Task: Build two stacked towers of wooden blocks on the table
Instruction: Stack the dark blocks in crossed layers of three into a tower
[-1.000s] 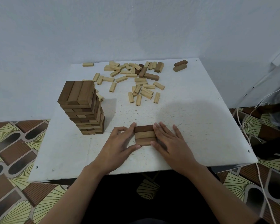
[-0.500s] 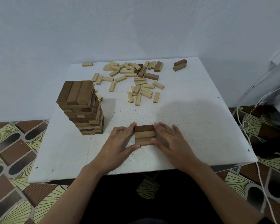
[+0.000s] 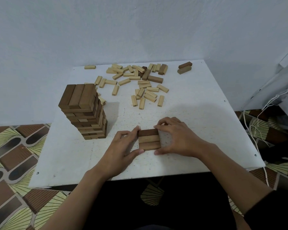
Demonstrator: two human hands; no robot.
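A tall tower of brown wooden blocks (image 3: 85, 112) stands on the left of the white table (image 3: 198, 113). Near the front edge lies a flat layer of three blocks (image 3: 149, 141), side by side, the far one darkest. My left hand (image 3: 121, 151) holds its left side, index finger at the far corner and thumb at the near corner. My right hand (image 3: 178, 138) holds its right side, curled fingers at the far corner and thumb at the near one. Loose pale blocks (image 3: 140, 83), with a few brown ones among them, lie scattered at the back.
Two dark blocks (image 3: 184, 68) lie apart at the back right corner. White cords (image 3: 256, 130) hang beside the table's right edge, under a grey bag (image 3: 281, 90). A wall runs right behind the table. Patterned floor surrounds it.
My right hand's fingers have gone from lying flat beside the layer to curling round its far right corner. The left hand has barely shifted. The tower has not moved.
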